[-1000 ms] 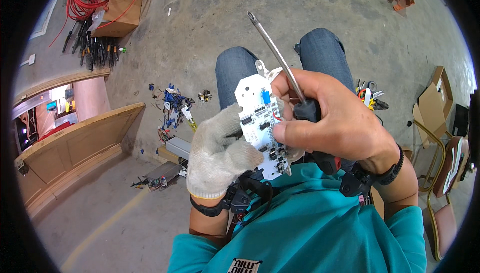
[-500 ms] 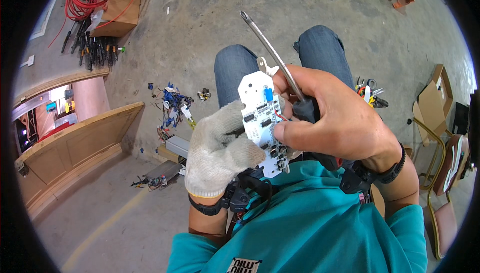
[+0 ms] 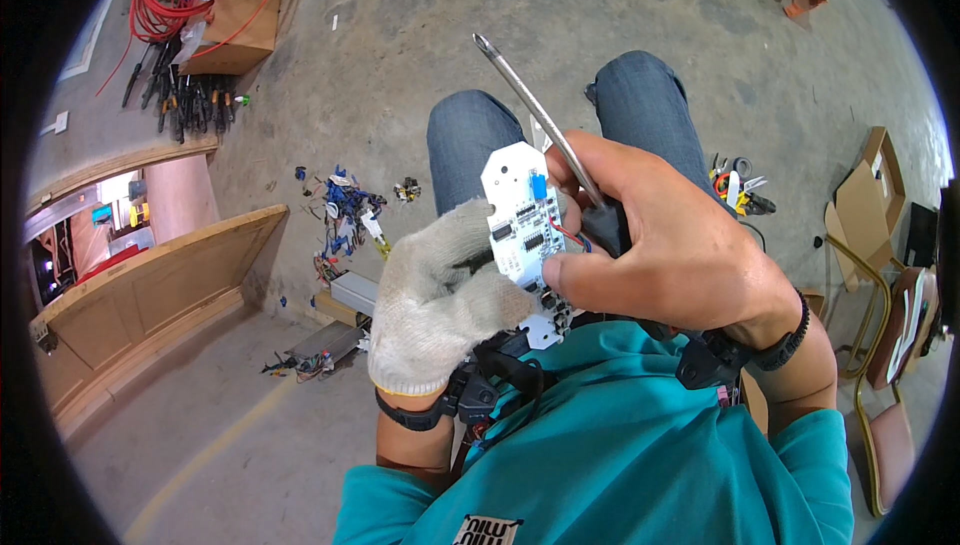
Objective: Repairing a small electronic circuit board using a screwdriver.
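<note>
A white circuit board (image 3: 520,207) with black chips and a blue component stands tilted above my lap. My left hand (image 3: 425,295), in a pale knitted glove, grips its left edge between thumb and fingers. My bare right hand (image 3: 680,235) is closed round the dark handle of a screwdriver (image 3: 540,110), whose metal shaft points up and to the left, away from the board. The right thumb also presses on the board's right side. Beside that thumb, thin red and blue wires (image 3: 572,237) come off the board. What lies behind the board is mostly hidden.
Blue and mixed electronic scrap (image 3: 345,207) lies on the floor at left, near a grey metal box (image 3: 354,291). Pliers and scissors (image 3: 742,187) lie beyond my right knee. A cardboard box with red cable (image 3: 240,20) stands far left; a chair (image 3: 890,425) stands at right.
The board has turned slightly in my hands, and the white bracket behind its top is now mostly hidden. The screwdriver tip has dipped a little to the left. Both grips hold.
</note>
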The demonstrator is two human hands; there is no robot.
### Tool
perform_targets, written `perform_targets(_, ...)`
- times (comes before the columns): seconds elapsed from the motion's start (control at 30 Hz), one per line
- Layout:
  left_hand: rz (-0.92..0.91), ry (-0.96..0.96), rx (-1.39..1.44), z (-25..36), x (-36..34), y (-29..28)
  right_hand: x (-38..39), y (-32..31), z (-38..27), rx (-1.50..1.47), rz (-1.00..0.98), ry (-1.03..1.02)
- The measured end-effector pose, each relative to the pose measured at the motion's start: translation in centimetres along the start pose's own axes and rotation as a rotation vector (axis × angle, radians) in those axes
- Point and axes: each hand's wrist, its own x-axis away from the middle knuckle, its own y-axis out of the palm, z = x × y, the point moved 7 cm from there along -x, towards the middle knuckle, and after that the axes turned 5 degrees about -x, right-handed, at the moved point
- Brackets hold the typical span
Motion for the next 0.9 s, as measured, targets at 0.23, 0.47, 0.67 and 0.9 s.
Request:
perform_targets(0.23, 0.008, -0.013, 0.068, -0.2, 0.1, 0.1, -0.3, 0.1, 0.2, 0.003, 0.036, -0.085)
perform_targets(0.47, 0.047, 0.022, 0.276, -0.2, 0.1, 0.0, 0.3, 0.1, 0.8, -0.219, -0.006, 0.002)
perform_targets(0.67, 0.081, 0.015, 0.294, -0.7, -0.3, -0.5, 2.4, -1.4, -1.7, 0.176, 0.382, -0.425)
perform_targets(0.9, 0.077, 0.051, 0.305, -1.0, -0.8, -1.1, 5.0, 3.5, -3.2, 0.575, 0.124, -0.676)
